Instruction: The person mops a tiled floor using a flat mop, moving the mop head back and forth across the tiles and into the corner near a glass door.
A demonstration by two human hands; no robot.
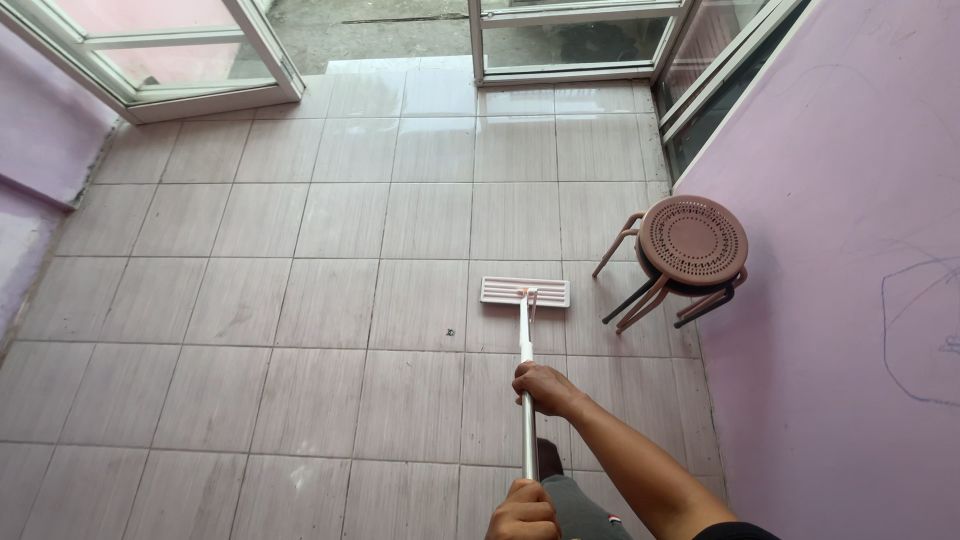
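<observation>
Seen from above, the right hand (545, 388), arm stretched forward, has its fingers clamped around the thin silver metal mop pole (527, 420). The left hand (522, 512), nearer the body and partly cut off by the bottom edge, has its fingers wrapped around the pole's lower end. The white flat rectangular mop head (524, 291) lies on the grey tiled floor (300, 300), just left of stacked pink round plastic stools (690, 245) beside a pink wall (850, 300).
</observation>
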